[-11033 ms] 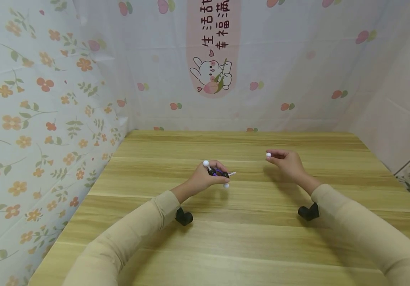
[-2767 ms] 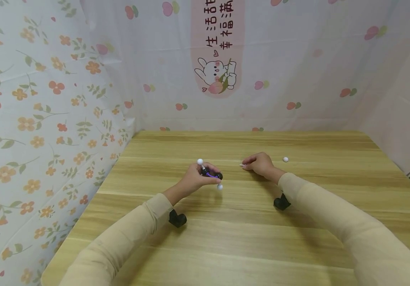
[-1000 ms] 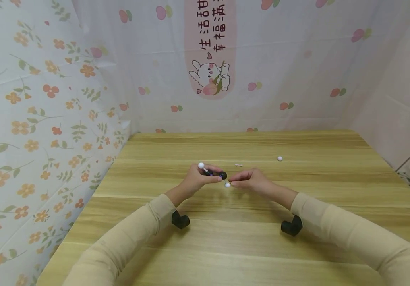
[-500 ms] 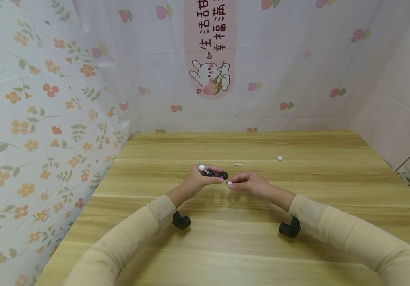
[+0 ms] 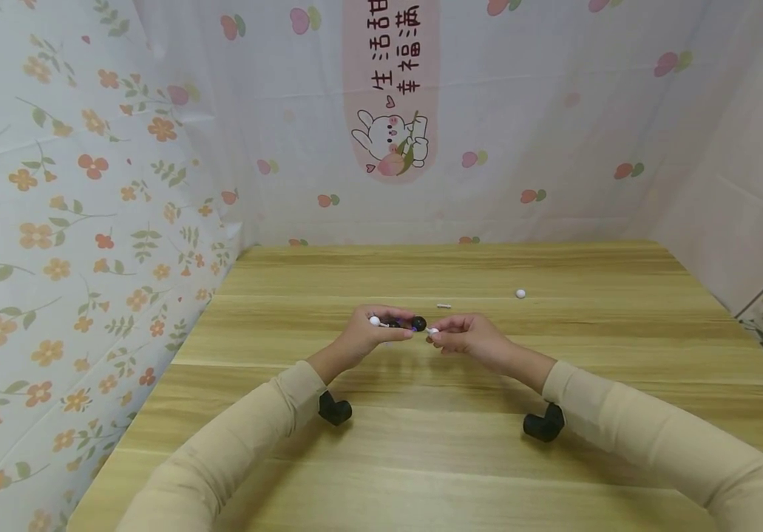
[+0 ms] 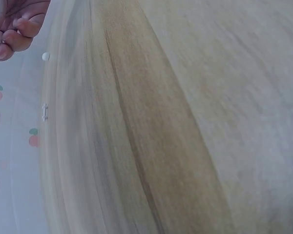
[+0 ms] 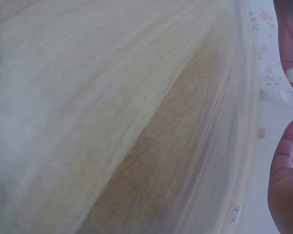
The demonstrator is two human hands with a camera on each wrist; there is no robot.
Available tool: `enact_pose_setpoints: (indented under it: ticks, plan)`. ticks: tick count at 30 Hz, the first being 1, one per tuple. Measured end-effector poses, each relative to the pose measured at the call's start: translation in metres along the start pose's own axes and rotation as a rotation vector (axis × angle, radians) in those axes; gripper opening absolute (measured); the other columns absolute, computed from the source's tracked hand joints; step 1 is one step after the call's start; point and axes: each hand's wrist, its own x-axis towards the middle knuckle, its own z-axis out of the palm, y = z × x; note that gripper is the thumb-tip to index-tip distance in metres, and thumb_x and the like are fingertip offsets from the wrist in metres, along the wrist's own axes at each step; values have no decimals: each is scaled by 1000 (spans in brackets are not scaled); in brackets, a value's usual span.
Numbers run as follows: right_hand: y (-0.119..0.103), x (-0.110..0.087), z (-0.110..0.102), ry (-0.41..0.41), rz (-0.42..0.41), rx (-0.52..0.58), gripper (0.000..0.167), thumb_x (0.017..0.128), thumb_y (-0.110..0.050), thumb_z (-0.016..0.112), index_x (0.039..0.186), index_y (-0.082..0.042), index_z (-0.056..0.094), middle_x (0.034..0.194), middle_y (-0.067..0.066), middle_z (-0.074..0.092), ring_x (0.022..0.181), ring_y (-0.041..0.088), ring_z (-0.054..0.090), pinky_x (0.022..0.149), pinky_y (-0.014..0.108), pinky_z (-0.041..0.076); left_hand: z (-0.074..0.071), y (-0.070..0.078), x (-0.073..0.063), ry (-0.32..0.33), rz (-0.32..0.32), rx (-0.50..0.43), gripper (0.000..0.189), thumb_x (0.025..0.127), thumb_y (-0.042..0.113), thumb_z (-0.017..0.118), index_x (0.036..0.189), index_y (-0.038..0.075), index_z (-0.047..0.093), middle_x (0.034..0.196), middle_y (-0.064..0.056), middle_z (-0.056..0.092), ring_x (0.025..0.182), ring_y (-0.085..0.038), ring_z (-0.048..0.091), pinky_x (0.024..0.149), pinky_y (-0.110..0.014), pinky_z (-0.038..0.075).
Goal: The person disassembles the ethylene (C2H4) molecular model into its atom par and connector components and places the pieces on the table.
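Observation:
My left hand (image 5: pixel 370 336) holds a small ball-and-stick molecular model with two black balls (image 5: pixel 418 323), purple links between them and a white ball (image 5: pixel 375 321) on a stick at its left end. The fingers hide part of the model. My right hand (image 5: pixel 473 336) pinches another white ball (image 5: pixel 434 332) between thumb and fingertips, just right of the nearer black ball. A short white peg points from it towards the black ball; whether they join is too small to tell. In the right wrist view, the model's white ball (image 7: pixel 292 75) shows against my left hand.
A loose white peg (image 5: pixel 444 306) lies on the wooden table (image 5: pixel 421 458) beyond my hands. Farther right sits a loose white ball (image 5: pixel 520 294). Black wrist mounts (image 5: pixel 335 408) hang under both sleeves. Patterned cloth stands behind and to the left.
My right hand has put down a white ball and a white peg on the table. It has since come to the model, pinched another white ball and raised it beside the black ball.

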Motion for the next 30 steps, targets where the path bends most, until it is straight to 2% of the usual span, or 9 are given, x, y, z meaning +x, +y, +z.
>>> enact_pose_setpoints:
  ticks: [5,9,14,20,25,30]
  plan:
    - [-1,-1,0,40,-20,18,29,92,-12,68,115,6,64,105,6,71,99,21,64,87,36,53,0,-1,0,-14,5,-16,29,83,-1,75,111,-6,69,102,-11,71,96,-22,66,86,-36,53]
    - [-1,-2,1,65,-43,19,27,92,-12,69,112,5,65,102,4,71,96,18,65,88,38,52,0,-3,1,-30,-6,-25,31,83,-2,75,113,-7,68,103,-13,71,94,-21,68,86,-37,54]
    - [-2,-3,5,97,-76,5,27,91,-11,70,110,7,65,99,3,71,92,16,66,85,37,53,3,0,0,-33,-14,24,33,83,0,76,114,-7,67,104,-12,71,93,-19,68,84,-35,54]
    - [-2,-4,9,132,-103,-20,23,89,-9,72,106,7,67,93,4,71,87,15,66,81,36,55,5,0,1,-29,10,61,33,81,-2,77,111,-11,66,99,-11,72,87,-17,68,78,-31,55]
    - [-4,-6,12,152,-97,-27,22,89,-8,72,104,6,68,92,4,72,85,15,66,81,37,55,6,0,2,-47,29,113,33,80,-2,77,111,-11,66,104,-19,70,83,-15,66,73,-28,54]
    - [-6,-8,16,161,-85,-21,24,88,-10,73,105,7,68,93,5,71,84,17,65,85,45,53,9,5,0,-84,47,125,30,82,-4,74,109,-13,66,104,-27,67,78,-12,64,69,-25,52]
